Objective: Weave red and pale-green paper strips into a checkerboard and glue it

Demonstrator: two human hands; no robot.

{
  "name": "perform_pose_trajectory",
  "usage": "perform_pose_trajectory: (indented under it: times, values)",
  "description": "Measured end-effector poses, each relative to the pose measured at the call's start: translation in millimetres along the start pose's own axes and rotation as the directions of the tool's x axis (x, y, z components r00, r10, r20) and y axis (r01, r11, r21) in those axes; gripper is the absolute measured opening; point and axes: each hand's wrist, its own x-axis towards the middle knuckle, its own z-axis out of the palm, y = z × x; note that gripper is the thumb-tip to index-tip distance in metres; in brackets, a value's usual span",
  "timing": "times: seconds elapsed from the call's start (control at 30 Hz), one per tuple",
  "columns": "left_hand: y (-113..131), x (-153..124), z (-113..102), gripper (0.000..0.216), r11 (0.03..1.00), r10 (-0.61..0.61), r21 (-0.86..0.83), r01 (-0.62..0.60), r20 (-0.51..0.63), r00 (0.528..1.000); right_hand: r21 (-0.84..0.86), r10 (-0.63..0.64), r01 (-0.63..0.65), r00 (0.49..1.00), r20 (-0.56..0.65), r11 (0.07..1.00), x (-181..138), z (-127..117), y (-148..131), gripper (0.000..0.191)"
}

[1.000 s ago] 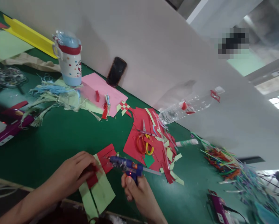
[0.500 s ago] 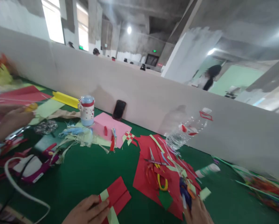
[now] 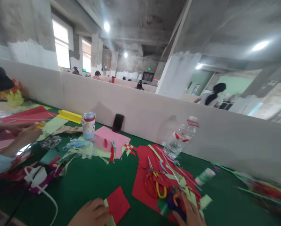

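My left hand (image 3: 91, 215) is at the bottom edge, fingers curled on the edge of a folded red and pale green paper piece (image 3: 117, 204) lying on the green table. My right hand (image 3: 190, 216) is low at the right, closed over a blue hot glue gun (image 3: 172, 203), which rests among red and green paper scraps (image 3: 145, 182). Both hands are partly cut off by the frame and blurred. Yellow-handled scissors (image 3: 158, 187) lie on the red scraps just left of the glue gun.
A tilted water bottle (image 3: 181, 138), a glue stick (image 3: 204, 176), pink paper (image 3: 112, 138), a lidded cup (image 3: 88, 125) and a phone (image 3: 118, 123) lie along a white partition (image 3: 142, 110). A co-worker's hands (image 3: 25, 135) work at left, near a purple glue gun (image 3: 40, 176) with a white cable.
The view has tilted up to show the hall. My right hand has carried the glue gun away from the paper piece, right onto the scrap pile. My left hand stays on the piece.
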Motion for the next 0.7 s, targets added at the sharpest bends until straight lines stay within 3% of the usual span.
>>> perform_pose_trajectory:
  times: [0.13,0.27,0.33,0.5,0.6,0.7]
  values:
    - [-4,-19,-16,0.054,0.996,-0.083,-0.025,0.084,0.023,0.996,-0.079,-0.057,0.056,0.998,-0.005,0.995,-15,-39,-32,0.049]
    - [-10,-34,-18,0.05,0.998,0.009,0.062,-0.009,-0.005,1.0,-0.059,-0.149,0.143,0.982,-0.118,0.988,-38,-66,-70,0.042]
    - [-11,-36,-14,0.052,0.997,0.009,0.072,-0.008,-0.022,1.0,-0.001,-0.227,0.228,0.968,-0.107,0.974,-54,-68,-96,0.038]
    - [-7,-45,-5,0.049,0.991,-0.13,0.027,0.129,0.031,0.991,0.199,-0.457,0.43,0.882,0.115,0.881,-97,-52,-166,0.04]
    - [3,-51,-10,0.044,0.979,-0.202,-0.005,0.202,0.009,0.979,0.277,-0.531,0.463,0.801,0.277,0.842,-111,-40,-195,0.038]
    - [16,-52,-20,0.041,0.964,-0.266,-0.017,0.266,-0.005,0.964,0.285,-0.532,0.452,0.759,0.374,0.845,-113,-35,-209,0.037]
